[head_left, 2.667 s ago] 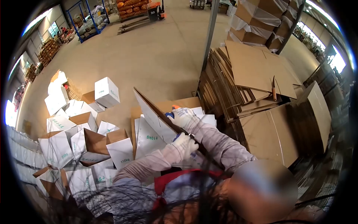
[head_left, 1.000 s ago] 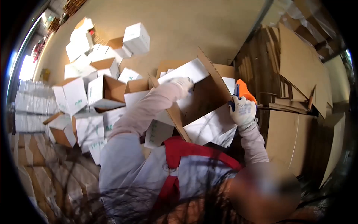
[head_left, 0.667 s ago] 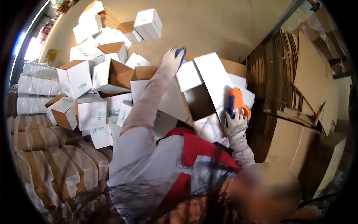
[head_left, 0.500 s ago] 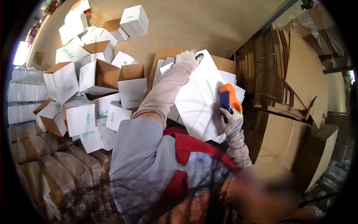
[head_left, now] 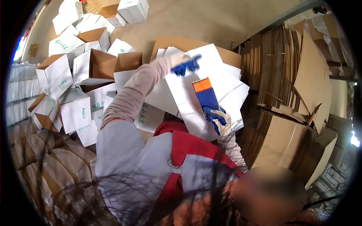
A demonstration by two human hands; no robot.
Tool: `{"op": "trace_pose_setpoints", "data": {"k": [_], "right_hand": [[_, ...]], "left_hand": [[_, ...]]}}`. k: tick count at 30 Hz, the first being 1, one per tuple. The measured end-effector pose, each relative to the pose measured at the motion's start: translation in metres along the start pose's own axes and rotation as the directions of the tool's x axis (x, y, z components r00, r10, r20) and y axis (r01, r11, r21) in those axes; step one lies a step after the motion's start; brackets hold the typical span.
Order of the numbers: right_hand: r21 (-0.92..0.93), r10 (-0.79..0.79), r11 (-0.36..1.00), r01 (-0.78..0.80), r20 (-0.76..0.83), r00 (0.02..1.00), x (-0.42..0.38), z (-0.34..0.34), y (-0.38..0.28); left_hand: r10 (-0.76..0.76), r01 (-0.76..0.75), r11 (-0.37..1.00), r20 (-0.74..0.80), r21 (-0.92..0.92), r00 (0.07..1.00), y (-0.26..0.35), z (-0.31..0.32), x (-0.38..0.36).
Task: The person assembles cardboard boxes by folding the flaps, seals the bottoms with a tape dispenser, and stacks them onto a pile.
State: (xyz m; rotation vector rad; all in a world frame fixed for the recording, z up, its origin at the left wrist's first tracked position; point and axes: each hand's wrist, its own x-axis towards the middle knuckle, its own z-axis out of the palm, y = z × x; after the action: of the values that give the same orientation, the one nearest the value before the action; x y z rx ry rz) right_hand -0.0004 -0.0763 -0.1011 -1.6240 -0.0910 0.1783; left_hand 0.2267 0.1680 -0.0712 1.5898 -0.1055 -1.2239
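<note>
White flat cardboard sheets (head_left: 181, 92) lie in a stack on a brown cardboard piece (head_left: 175, 42) in front of me. Over their upper part is my left hand (head_left: 184, 64), in a white and blue glove, fingers apart and slightly blurred, holding nothing. My right hand (head_left: 218, 119), gloved the same way, is closed around a blue and orange tool (head_left: 206, 97). The tool's orange end points up and away over the white sheets.
Several open white boxes (head_left: 62, 81) with green print are piled at the left. Brown wrapped bundles (head_left: 56, 165) lie at the lower left. Stacked flat brown cardboard (head_left: 275, 67) and a metal bar (head_left: 286, 17) stand at the right.
My left hand has come back from the sheets' far edge and its fingers have spread. The tool in my right hand has moved left and turned. The view has shifted slightly.
</note>
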Motion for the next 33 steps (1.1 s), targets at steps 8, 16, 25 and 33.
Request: {"op": "trace_pose_setpoints", "data": {"k": [8,16,25,33], "right_hand": [[-0.025,-0.060,0.998,0.062,0.084,0.995,-0.008,-0.010,0.001],[-0.026,0.102,0.994,-0.103,-0.022,0.994,0.005,-0.007,-0.009],[0.152,0.096,0.984,-0.093,-0.016,0.995,-0.007,-0.006,-0.021],[-0.043,-0.111,0.993,0.113,0.055,0.992,-0.013,-0.015,-0.006]], "left_hand": [[0.111,-0.112,0.994,0.038,0.021,0.993,-0.017,0.052,-0.022],[0.643,-0.204,0.536,-0.239,0.819,0.727,-0.016,0.018,-0.006],[0.293,-0.262,0.954,0.272,-0.147,0.916,-0.028,-0.015,-0.001],[0.062,-0.074,0.943,0.048,0.325,0.997,0.001,0.067,-0.034]]}}
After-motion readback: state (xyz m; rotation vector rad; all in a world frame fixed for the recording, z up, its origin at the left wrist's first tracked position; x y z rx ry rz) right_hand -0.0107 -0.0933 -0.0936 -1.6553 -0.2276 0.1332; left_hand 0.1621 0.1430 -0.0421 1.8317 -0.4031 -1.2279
